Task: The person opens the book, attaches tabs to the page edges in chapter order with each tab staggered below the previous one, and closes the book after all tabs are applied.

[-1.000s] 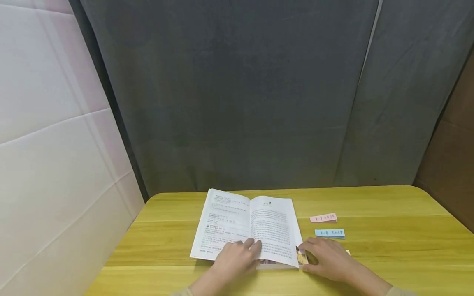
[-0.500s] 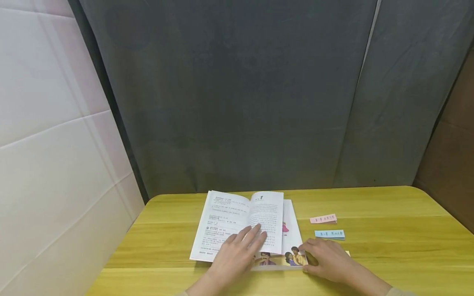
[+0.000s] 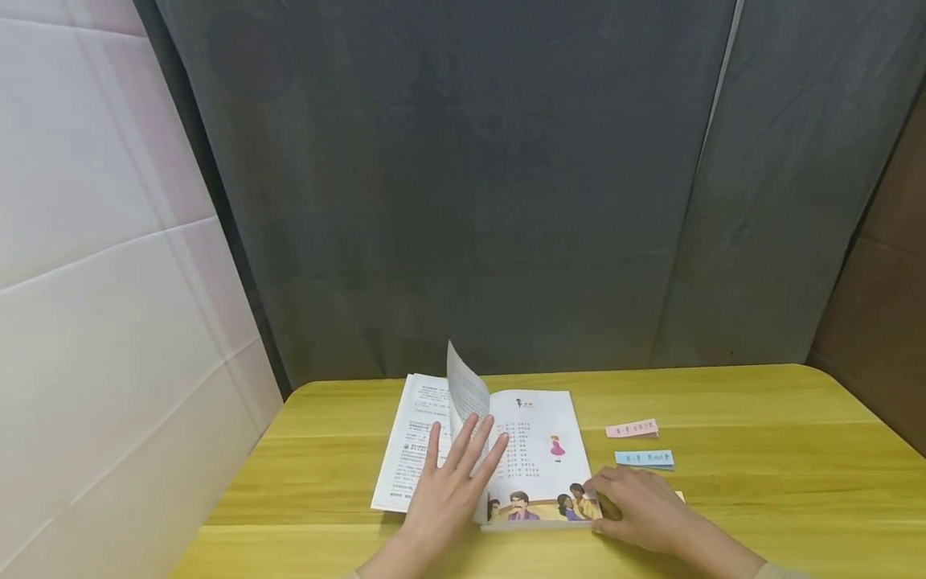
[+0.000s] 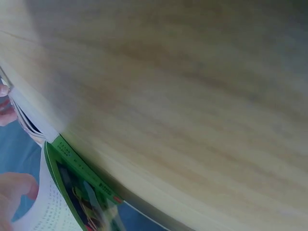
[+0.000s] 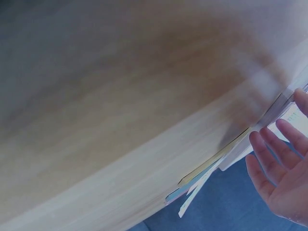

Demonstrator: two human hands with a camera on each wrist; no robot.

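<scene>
An open book (image 3: 535, 442) lies on the table, its right page showing a list of lines and cartoon figures along the bottom. My left hand (image 3: 443, 490) rests over the left side with its fingers spread, against a raised page (image 3: 466, 390) that curves up and leftward. At the book's lower right corner my right hand (image 3: 640, 507) holds the edge between thumb and forefinger. The left wrist view shows the book's green cover and spine (image 4: 86, 168) and part of my left hand (image 4: 14, 192). In the right wrist view, my right hand's (image 5: 284, 168) other fingers extend loosely.
To the right of the book lie a folded pink paper strip (image 3: 632, 429) and a folded blue strip (image 3: 644, 458), both with handwriting. A yellow paper piece (image 3: 680, 495) mostly hides behind my right hand. The wooden table (image 3: 781, 450) backs onto a dark curtain (image 3: 470, 201).
The left hand has swept leftward and spread its fingers, lifting the text page off the right side and turning it over. The illustrated list page is now uncovered. The right hand has stayed put.
</scene>
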